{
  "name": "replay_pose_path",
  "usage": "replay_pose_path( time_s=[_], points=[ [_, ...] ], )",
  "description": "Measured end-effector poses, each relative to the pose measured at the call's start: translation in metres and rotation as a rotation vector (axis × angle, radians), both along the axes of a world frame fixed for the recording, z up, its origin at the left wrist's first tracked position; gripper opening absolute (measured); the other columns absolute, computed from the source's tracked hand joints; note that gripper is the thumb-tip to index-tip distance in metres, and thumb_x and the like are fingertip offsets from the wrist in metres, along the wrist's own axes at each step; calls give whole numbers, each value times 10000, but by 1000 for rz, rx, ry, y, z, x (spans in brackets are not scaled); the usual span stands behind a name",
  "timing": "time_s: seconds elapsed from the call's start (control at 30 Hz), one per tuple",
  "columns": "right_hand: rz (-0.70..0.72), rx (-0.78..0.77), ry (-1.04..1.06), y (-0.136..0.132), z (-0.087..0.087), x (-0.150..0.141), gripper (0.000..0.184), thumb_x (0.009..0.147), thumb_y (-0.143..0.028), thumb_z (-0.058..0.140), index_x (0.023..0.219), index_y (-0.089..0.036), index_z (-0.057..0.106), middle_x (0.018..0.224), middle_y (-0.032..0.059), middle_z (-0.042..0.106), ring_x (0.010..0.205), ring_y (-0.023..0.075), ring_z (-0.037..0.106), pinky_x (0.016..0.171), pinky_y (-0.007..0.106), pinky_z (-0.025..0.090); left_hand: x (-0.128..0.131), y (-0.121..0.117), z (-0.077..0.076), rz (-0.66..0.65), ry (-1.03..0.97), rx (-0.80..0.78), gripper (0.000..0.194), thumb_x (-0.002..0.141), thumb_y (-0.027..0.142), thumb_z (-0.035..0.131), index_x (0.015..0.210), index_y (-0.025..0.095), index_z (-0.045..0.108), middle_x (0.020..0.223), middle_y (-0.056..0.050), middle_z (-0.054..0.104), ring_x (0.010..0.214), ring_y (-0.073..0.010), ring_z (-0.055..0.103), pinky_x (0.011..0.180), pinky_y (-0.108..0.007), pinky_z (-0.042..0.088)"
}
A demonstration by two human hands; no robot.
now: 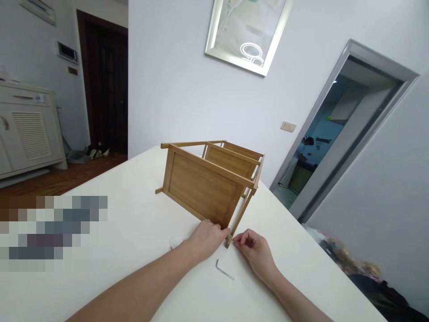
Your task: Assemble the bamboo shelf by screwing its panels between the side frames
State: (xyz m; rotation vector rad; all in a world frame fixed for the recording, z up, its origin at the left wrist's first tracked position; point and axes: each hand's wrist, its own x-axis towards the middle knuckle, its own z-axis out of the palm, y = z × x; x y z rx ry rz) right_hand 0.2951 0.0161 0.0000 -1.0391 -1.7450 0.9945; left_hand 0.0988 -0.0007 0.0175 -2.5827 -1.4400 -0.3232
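A wooden shelf rack [204, 183] with slim legs and several panels lies on its side on the white table [127, 228]. My left hand [209, 237] is closed on its near lower corner, fingers over the panel's edge. At the outer side of that corner's leg, my right hand [253, 248] pinches a small metal thing that looks like a screw, mostly hidden by the fingertips. An L-shaped hex key [224, 270] rests on the table between my forearms. Beside my left forearm is a small clear plastic bag [176, 242], partly covered by the arm.
A white wall with a framed picture [248, 36] stands behind the table. On the right are a doorway [311, 143] and a heap of soft items [362, 268] beyond the table's edge. At the left stands a white cabinet [30, 125] near a dark door [107, 85].
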Motion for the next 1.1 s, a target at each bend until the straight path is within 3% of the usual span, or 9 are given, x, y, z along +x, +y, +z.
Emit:
replay_pose_path(
  time_s=[0.37,0.53,1.1],
  points=[
    [-8,89,-132,5,5,-8,259,724,-396,690,692,-228,496,806,26,652,727,179,592,672,294,482,-6,-1,3,-9,-13,2,189,883,124,458,1002,217,573,781,-50,701,686,-212,669,629,-293,466],
    [2,71,-102,5,4,-9,301,722,-443,696,686,-231,485,810,30,665,752,188,610,676,296,483,-4,1,1,21,-16,9,187,885,115,454,996,210,572,791,-54,697,688,-190,663,647,-284,471],
    [-5,140,-102,2,5,-9,249,747,-344,659,651,-235,458,807,32,671,772,190,622,692,305,497,-3,3,-2,16,-38,9,139,899,168,476,966,218,586,797,-44,681,703,-186,645,664,-286,470]
  ],
)
